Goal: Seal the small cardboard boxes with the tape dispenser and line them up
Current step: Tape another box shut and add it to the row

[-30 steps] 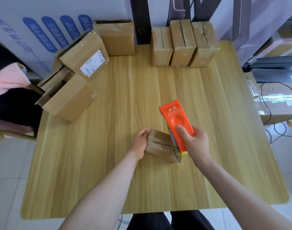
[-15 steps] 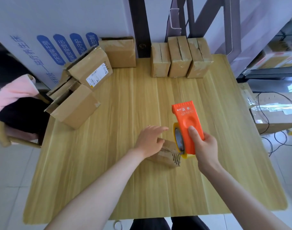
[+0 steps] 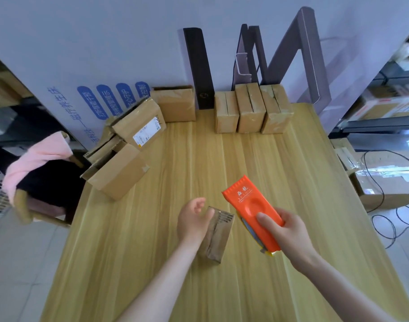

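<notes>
Three taped boxes [image 3: 251, 109] line up at twelve o'clock; several wait at ten. We steady the small box [image 3: 218, 235] with our open left hand [image 3: 193, 220]; our right hand [image 3: 286, 231] grips the tape dispenser [image 3: 252, 210].

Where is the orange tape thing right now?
The orange tape dispenser is in the right hand, lifted over the wooden table, just right of the small box by the left hand.

My left hand [image 3: 192, 220] and my right hand [image 3: 289, 231] were bare, without gloves or rings. Both my forearms were uncovered, with no sleeve visible.
</notes>
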`<state>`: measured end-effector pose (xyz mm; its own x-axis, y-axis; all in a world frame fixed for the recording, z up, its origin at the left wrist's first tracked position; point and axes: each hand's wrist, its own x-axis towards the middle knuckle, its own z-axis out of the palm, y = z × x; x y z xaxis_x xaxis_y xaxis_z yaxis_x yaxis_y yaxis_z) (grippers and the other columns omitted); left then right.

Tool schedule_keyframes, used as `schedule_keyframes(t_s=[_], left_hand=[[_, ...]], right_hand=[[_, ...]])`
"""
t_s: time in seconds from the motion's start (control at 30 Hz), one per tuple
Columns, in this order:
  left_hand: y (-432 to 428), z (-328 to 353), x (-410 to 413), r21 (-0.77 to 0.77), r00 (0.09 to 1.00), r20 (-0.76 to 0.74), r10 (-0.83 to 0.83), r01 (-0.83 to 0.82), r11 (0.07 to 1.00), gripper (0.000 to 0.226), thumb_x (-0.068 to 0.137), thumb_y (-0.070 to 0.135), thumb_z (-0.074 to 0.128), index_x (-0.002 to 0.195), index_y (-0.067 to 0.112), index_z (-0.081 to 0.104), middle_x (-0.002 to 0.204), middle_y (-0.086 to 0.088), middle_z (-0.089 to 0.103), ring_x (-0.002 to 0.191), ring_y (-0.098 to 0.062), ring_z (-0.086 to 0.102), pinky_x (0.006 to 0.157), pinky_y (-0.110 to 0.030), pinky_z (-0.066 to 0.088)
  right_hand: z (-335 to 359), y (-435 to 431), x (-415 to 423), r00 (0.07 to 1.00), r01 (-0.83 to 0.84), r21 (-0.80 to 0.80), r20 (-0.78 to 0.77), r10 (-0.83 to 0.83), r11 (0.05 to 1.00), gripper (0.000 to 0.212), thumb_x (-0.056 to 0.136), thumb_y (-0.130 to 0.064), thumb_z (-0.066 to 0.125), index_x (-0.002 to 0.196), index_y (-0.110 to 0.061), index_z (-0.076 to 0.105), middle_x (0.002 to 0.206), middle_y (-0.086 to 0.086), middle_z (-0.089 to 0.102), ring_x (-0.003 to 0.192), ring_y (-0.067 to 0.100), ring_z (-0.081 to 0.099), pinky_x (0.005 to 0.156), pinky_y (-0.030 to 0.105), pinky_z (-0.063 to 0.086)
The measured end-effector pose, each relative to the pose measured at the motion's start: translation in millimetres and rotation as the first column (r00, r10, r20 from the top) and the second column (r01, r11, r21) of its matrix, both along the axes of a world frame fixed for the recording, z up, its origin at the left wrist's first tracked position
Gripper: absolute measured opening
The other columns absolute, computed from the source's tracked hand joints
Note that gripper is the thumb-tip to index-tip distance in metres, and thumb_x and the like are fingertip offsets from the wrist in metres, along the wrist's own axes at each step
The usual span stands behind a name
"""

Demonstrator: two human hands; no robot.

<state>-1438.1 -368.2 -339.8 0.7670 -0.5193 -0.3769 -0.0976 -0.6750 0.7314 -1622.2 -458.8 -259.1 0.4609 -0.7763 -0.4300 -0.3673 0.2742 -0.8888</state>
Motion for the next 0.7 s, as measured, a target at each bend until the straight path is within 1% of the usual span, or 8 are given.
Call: schedule_keyframes(t_s=[0.03, 0.1, 0.13, 0.2, 0.33, 0.47, 0.57, 0.7], left_hand=[[-11, 20, 2, -0.112, 0.988, -0.153, 0.029, -0.047, 0.993, 0.017, 0.089, 0.032, 0.062, 0.101, 0.021, 0.067, 0.093, 0.010, 0.066, 0.091, -0.010, 0.062, 0.075, -0.024, 0.046], [-26, 60, 6, -0.250, 0.908, -0.417, -0.035, -0.078, 0.965, 0.033, 0.099, 0.039, 0.047, 0.090, 0.019, 0.071, 0.079, 0.007, 0.069, 0.076, -0.010, 0.063, 0.067, -0.025, 0.044], [-29, 75, 8, -0.299, 0.877, -0.470, -0.098, -0.054, 0.953, 0.039, 0.100, 0.042, 0.042, 0.088, 0.020, 0.071, 0.078, 0.006, 0.071, 0.072, -0.008, 0.064, 0.067, -0.025, 0.044], [-31, 94, 12, -0.373, 0.877, -0.450, -0.167, -0.015, 0.928, 0.038, 0.100, 0.041, 0.044, 0.085, 0.021, 0.073, 0.081, 0.006, 0.074, 0.073, -0.005, 0.066, 0.071, -0.026, 0.045], [-31, 109, 17, -0.439, 0.921, -0.347, -0.177, 0.007, 0.898, 0.011, 0.092, 0.023, 0.061, 0.093, 0.021, 0.072, 0.084, 0.006, 0.074, 0.081, -0.006, 0.066, 0.072, -0.025, 0.043], [-33, 109, 25, -0.401, 0.893, -0.415, -0.174, -0.008, 0.916, 0.013, 0.090, 0.019, 0.065, 0.102, 0.019, 0.070, 0.082, 0.009, 0.071, 0.076, -0.006, 0.063, 0.072, -0.025, 0.043], [-34, 111, 29, -0.321, 0.901, -0.399, -0.169, 0.036, 0.946, 0.007, 0.087, 0.017, 0.069, 0.093, 0.020, 0.072, 0.079, 0.009, 0.071, 0.071, -0.006, 0.060, 0.065, -0.022, 0.040], [-37, 115, 33, -0.311, 0.927, -0.345, -0.144, 0.032, 0.950, 0.010, 0.084, 0.008, 0.071, 0.085, 0.017, 0.068, 0.075, 0.005, 0.068, 0.065, -0.007, 0.057, 0.059, -0.020, 0.041]], right_hand=[[3, -1, -1, 1.000, -0.021, -0.014, 0.008, 0.021, 1.000, 0.010, 0.086, -0.020, 0.071, 0.087, -0.010, 0.069, 0.060, 0.013, 0.065, 0.049, 0.028, 0.062, 0.046, 0.042, 0.056], [10, -3, -1, 0.998, -0.054, -0.046, 0.026, 0.055, 0.998, 0.013, 0.083, -0.023, 0.074, 0.087, -0.012, 0.069, 0.062, 0.014, 0.066, 0.050, 0.030, 0.063, 0.047, 0.044, 0.056], [13, -5, 0, 0.997, -0.067, -0.068, 0.024, 0.069, 0.995, 0.014, 0.082, -0.024, 0.075, 0.086, -0.012, 0.069, 0.062, 0.014, 0.067, 0.051, 0.030, 0.064, 0.047, 0.045, 0.056], [18, -8, 2, 0.996, -0.091, -0.136, -0.010, 0.091, 0.987, 0.010, 0.083, -0.020, 0.074, 0.083, -0.012, 0.069, 0.059, 0.011, 0.066, 0.048, 0.027, 0.064, 0.045, 0.045, 0.056], [23, -13, 4, 0.994, -0.106, -0.237, -0.054, 0.096, 0.966, 0.004, 0.082, -0.018, 0.074, 0.082, -0.015, 0.070, 0.056, 0.007, 0.066, 0.047, 0.029, 0.065, 0.044, 0.052, 0.054], [24, -18, 4, 0.986, -0.159, -0.307, -0.089, 0.139, 0.938, 0.011, 0.077, -0.028, 0.078, 0.079, -0.021, 0.071, 0.061, 0.004, 0.069, 0.053, 0.027, 0.066, 0.050, 0.049, 0.056], [27, -19, 6, 0.974, -0.219, -0.353, -0.138, 0.180, 0.910, 0.016, 0.074, -0.034, 0.080, 0.077, -0.023, 0.069, 0.060, -0.003, 0.068, 0.052, 0.017, 0.065, 0.050, 0.040, 0.054], [31, -21, 10, 0.956, -0.275, -0.439, -0.219, 0.195, 0.856, 0.017, 0.074, -0.037, 0.079, 0.078, -0.023, 0.069, 0.061, -0.003, 0.067, 0.056, 0.015, 0.063, 0.054, 0.040, 0.051]])
